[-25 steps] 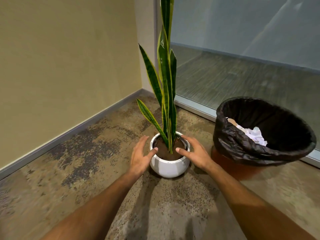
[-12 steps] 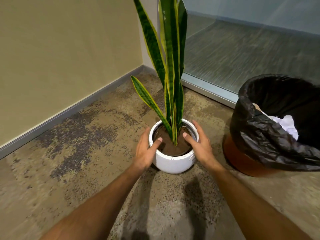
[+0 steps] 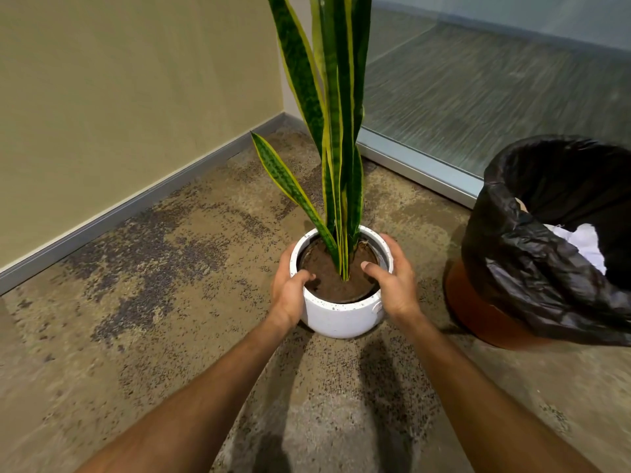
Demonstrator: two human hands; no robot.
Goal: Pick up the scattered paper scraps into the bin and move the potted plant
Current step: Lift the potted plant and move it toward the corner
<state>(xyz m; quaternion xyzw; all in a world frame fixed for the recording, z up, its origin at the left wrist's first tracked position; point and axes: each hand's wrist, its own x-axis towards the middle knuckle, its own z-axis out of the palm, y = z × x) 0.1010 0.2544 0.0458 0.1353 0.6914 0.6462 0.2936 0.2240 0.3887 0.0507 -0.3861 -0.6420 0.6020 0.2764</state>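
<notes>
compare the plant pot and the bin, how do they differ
The pot is white and speckled; the bin is orange-brown under a black liner. The pot holds soil and tall leaves; the bin holds white paper. Both hands grip the pot; the bin is untouched. Both are round.
</notes>
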